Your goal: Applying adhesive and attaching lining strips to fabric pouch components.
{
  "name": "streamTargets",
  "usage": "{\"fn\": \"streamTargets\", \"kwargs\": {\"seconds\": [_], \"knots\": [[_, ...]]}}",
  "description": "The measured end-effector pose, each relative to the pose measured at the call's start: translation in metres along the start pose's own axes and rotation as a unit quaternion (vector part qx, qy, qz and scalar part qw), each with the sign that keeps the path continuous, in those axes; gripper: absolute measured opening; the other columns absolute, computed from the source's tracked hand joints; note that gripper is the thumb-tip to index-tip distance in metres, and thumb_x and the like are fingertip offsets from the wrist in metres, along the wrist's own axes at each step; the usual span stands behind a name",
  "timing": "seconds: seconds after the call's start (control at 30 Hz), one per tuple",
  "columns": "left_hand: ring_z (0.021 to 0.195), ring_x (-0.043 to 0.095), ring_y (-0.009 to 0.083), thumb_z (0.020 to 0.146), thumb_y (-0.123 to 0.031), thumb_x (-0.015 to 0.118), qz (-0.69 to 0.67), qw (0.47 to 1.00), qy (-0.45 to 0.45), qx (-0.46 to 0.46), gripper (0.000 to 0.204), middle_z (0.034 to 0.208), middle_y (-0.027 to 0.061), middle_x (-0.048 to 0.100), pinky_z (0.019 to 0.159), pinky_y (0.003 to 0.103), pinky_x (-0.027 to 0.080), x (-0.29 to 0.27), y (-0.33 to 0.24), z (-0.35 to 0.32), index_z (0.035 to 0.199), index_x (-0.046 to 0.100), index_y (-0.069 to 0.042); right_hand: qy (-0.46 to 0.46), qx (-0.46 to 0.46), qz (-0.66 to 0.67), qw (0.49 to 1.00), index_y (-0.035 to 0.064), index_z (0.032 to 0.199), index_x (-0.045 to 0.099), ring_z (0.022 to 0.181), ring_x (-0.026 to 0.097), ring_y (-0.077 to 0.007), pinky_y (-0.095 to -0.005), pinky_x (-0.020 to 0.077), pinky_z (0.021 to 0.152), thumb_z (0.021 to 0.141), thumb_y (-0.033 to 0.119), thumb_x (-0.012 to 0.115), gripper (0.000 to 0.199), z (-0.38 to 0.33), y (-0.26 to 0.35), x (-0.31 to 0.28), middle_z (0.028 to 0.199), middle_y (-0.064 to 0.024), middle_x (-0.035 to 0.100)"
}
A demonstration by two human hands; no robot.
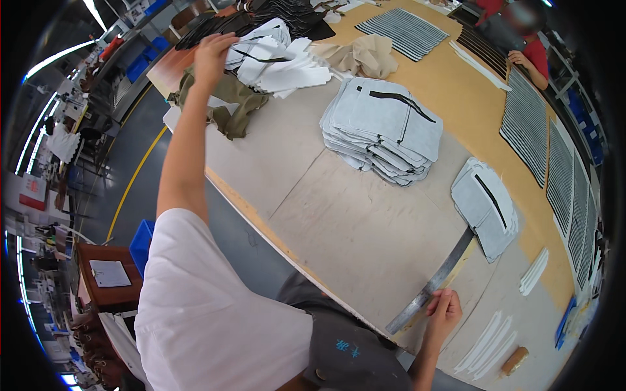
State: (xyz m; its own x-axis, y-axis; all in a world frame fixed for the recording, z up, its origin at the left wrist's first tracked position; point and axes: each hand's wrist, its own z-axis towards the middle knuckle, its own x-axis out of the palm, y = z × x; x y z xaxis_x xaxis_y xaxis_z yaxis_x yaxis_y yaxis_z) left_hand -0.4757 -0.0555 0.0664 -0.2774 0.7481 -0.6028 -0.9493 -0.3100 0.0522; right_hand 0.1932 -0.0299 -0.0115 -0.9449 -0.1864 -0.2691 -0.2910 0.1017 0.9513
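My left hand (pixel 215 57) reaches out to the far left, its fingers closed at the edge of a light grey fabric panel (pixel 268 34) with a black strip. White pieces (pixel 297 73) are heaped beside it, and olive cloth (pixel 236 104) lies below. Near the front table edge my right hand (pixel 445 311) is closed in a pinch; whatever is in the fingertips is too small to make out. Just left of it lies a long metal ruler (pixel 433 281). Its far end meets a small stack of grey panels (pixel 486 205) with a black slot-like strip on top.
A taller stack of grey panels (pixel 385 127) stands mid-table. Beige cloth (pixel 365 57), dark leather-like pieces (pixel 287 19) and striped sheets (pixel 525 124) lie farther off. White strips (pixel 486 345) and a brown roll (pixel 515 361) sit at the right. A co-worker's hand (pixel 520 58) is across the table.
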Motion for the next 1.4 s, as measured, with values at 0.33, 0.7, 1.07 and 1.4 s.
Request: {"fn": "streamTargets", "kwargs": {"seconds": [0.33,0.7,1.07,1.4], "knots": [[0.126,0.047,0.0324,0.092,-0.011,0.053,-0.025,0.958,0.118,-0.26,0.029,0.129,0.0135,0.058,0.104,0.038,0.038,-0.057,0.063,-0.107,0.119,0.065,-0.011,0.035,-0.012,-0.015,0.999,0.0003,0.077,0.061,0.046,0.043,-0.0047,-0.0194,0.0327,0.043,0.1,0.022,0.049,0.034,0.003,0.007,0.013,0.054,0.0004,0.049],[0.142,0.022,0.0363,0.085,-0.066,0.051,0.123,0.862,0.43,-0.24,0.081,0.155,0.0161,0.022,0.108,0.06,0.026,0.011,0.034,-0.131,0.148,0.028,-0.019,0.021,-0.007,0.0,1.0,0.0008,0.078,0.062,0.046,0.043,-0.0048,-0.0194,0.0336,0.044,0.1,0.021,0.05,0.032,-0.005,0.001,0.005,0.054,0.0003,0.05],[0.085,0.063,0.0291,0.08,-0.009,0.072,-0.295,0.948,0.116,-0.006,0.02,0.09,0.013,0.067,0.077,0.036,0.049,-0.003,-0.221,-0.006,0.097,0.068,-0.001,0.036,-0.001,0.006,0.999,-0.0012,0.078,0.062,0.046,0.045,-0.0051,-0.0206,0.0349,0.044,0.099,0.019,0.05,0.032,-0.005,0.005,0.011,0.055,-0.0014,0.052],[0.09,0.055,0.0279,0.073,-0.011,0.075,-0.204,0.953,0.18,0.136,0.025,0.09,0.0092,0.057,0.07,0.038,0.047,0.046,-0.379,-0.015,0.095,0.066,-0.004,0.017,0.006,0.032,0.999,-0.0024,0.077,0.062,0.047,0.044,-0.005,-0.0206,0.0347,0.045,0.099,0.017,0.05,0.032,-0.016,0.0,-0.003,0.055,-0.001,0.052]]}}
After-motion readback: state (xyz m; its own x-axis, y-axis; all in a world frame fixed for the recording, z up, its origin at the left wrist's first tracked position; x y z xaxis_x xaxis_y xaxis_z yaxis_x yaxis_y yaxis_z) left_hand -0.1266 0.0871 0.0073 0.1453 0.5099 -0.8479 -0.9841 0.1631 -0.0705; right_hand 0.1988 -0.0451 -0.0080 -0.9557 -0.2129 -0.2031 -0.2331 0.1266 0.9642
